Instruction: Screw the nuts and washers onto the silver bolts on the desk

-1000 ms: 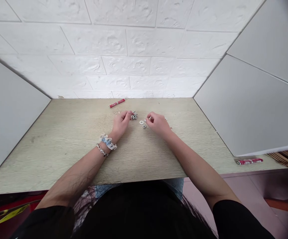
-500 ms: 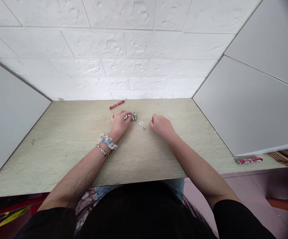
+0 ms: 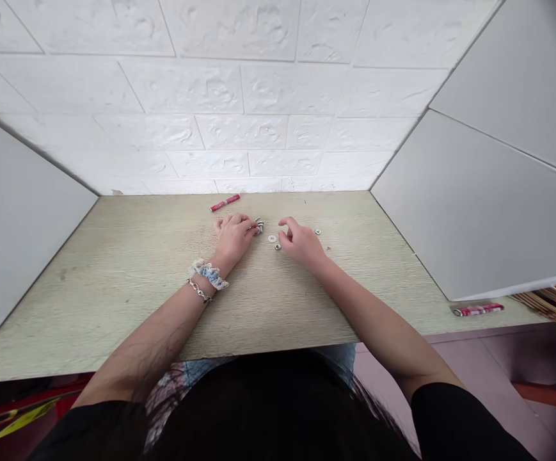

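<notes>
My left hand (image 3: 233, 238) rests on the tabletop, its fingers closed round part of a small pile of metal bolts (image 3: 259, 225). Much of that pile is hidden under the fingers. My right hand (image 3: 302, 244) is just to the right, thumb and forefinger apart with nothing between them. Between the hands lie a flat washer (image 3: 272, 239) and a nut (image 3: 278, 246), close to the right thumb. Another small nut (image 3: 317, 232) lies on the far side of the right hand, to its right.
A red marker-like tube (image 3: 224, 203) lies behind my left hand. A similar tube (image 3: 478, 310) sits near the front right edge, beside a wicker basket (image 3: 553, 304). White brick wall (image 3: 258, 134) bounds the back; pale panels (image 3: 493, 205) stand on both sides.
My right hand has moved left toward the washer, and its fingers have opened. A nut now shows on the table to its right. The left hand stays at the pile, its fingers slightly shifted.
</notes>
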### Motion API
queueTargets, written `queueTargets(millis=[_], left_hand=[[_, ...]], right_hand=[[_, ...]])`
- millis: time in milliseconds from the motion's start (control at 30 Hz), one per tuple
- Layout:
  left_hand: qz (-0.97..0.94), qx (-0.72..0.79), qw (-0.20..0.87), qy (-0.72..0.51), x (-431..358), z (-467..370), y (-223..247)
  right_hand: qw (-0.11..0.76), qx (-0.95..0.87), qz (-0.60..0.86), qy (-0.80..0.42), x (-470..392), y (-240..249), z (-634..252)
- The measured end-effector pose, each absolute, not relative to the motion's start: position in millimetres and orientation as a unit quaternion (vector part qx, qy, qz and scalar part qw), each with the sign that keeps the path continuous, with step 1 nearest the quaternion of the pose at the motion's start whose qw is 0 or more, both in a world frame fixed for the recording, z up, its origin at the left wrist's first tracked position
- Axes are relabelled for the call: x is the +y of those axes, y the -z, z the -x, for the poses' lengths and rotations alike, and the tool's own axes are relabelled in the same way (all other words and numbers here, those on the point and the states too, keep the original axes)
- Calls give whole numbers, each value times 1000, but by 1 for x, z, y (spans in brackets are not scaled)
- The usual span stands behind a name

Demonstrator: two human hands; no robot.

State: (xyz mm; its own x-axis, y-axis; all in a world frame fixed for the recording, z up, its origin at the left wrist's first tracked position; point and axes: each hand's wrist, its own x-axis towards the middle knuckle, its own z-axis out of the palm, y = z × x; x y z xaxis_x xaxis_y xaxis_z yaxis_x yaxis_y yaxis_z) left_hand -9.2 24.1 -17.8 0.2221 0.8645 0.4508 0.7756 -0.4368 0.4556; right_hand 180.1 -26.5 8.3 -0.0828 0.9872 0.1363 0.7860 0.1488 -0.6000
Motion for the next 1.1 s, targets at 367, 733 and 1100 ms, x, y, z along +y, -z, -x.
queueTargets(millis=[367, 733, 1100], left_hand=[[-827, 407, 67, -381, -1, -4, 12], [-830, 374, 83, -405, 2, -2, 18], [-841, 346, 66, -411, 3, -3, 20]], right_hand=[[364, -662, 570, -323, -18, 2, -185], [380, -629, 497, -461, -19, 5, -178], [381, -653, 483, -441, -19, 10, -176]])
